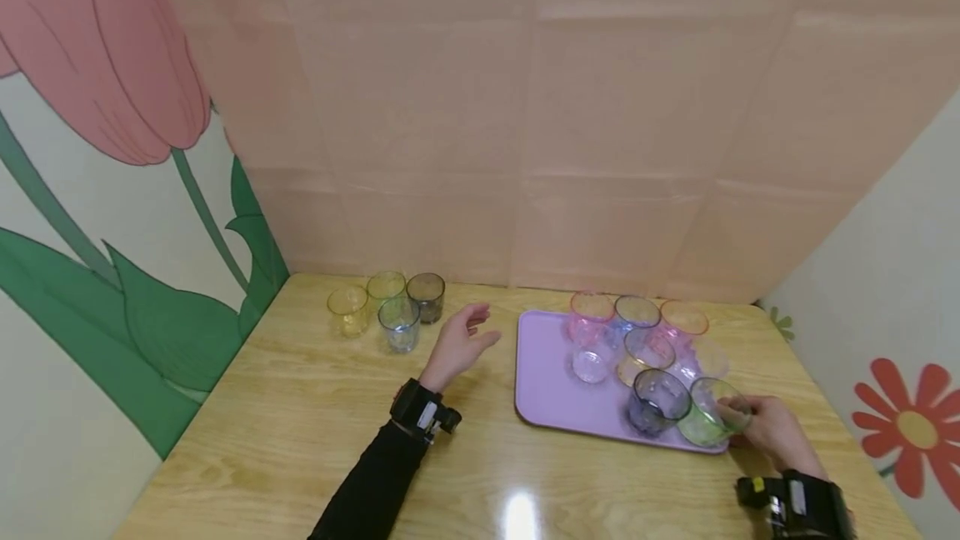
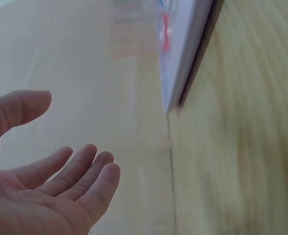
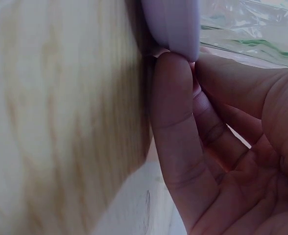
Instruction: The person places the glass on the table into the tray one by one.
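Note:
A lilac tray (image 1: 555, 390) lies on the table, its right half crowded with several tinted glasses. At its front right corner my right hand (image 1: 776, 432) pinches the rim, with thumb and fingertips meeting at the tray edge (image 3: 176, 29) in the right wrist view. A green glass (image 1: 705, 427) stands at that corner, in front of some of the fingers in the head view. A dark grey-blue glass (image 1: 654, 417) is beside it. My left hand (image 1: 457, 348) hovers between the tray and a group of glasses, fingers loosely bent and holding nothing.
At the back left stand a yellow glass (image 1: 348, 319), a green-rimmed glass (image 1: 386, 283), a dark glass (image 1: 427, 307) and a bluish glass (image 1: 401, 332). A pinkish sheet (image 1: 525, 107) rises behind the table (image 1: 300, 440). Walls flank both sides.

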`<state>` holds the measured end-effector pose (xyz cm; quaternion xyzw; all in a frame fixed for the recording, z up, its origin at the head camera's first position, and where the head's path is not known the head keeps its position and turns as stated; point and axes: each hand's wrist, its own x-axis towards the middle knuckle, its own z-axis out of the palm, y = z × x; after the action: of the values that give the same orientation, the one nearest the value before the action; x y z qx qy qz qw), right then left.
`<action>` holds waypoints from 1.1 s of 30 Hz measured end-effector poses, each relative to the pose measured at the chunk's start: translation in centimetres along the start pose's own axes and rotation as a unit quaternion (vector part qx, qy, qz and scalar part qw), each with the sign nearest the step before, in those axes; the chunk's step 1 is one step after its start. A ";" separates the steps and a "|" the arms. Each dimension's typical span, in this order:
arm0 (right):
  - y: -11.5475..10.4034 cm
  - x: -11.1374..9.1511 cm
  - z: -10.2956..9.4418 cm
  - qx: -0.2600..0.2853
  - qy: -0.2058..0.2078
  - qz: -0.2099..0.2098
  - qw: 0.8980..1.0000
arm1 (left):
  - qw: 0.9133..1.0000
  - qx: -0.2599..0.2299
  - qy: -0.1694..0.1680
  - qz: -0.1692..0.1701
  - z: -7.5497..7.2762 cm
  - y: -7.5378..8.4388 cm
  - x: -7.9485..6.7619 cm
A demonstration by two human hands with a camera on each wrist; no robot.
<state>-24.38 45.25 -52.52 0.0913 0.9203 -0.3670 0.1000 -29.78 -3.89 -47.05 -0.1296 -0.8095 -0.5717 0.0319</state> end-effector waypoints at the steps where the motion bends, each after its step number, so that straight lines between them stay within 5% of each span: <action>1: 0.0 0.0 0.0 0.000 -0.001 -0.002 1.000 | 1.000 -0.004 0.006 0.004 -0.4 0.0 0.0; 9: -0.1 -0.1 -0.1 0.025 -0.009 0.013 1.000 | 0.997 -0.057 0.046 -0.012 -3.1 -0.1 0.3; 17: -0.2 -0.2 -0.1 0.029 -0.009 0.007 1.000 | 0.988 -0.091 0.122 -0.008 -5.8 -0.7 0.4; 24: -0.2 -0.1 -0.1 0.017 -0.004 0.007 1.000 | 0.978 0.030 0.208 -0.002 -7.7 -1.4 -0.5; 33: -0.2 0.0 -0.1 0.026 -0.007 0.013 1.000 | 0.964 0.129 0.228 -0.037 -9.3 -2.6 -1.1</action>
<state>-24.44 45.14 -52.35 0.1035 0.9086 -0.3898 0.1084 -30.27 -13.59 -46.45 0.0400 -0.8517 -0.4781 0.2109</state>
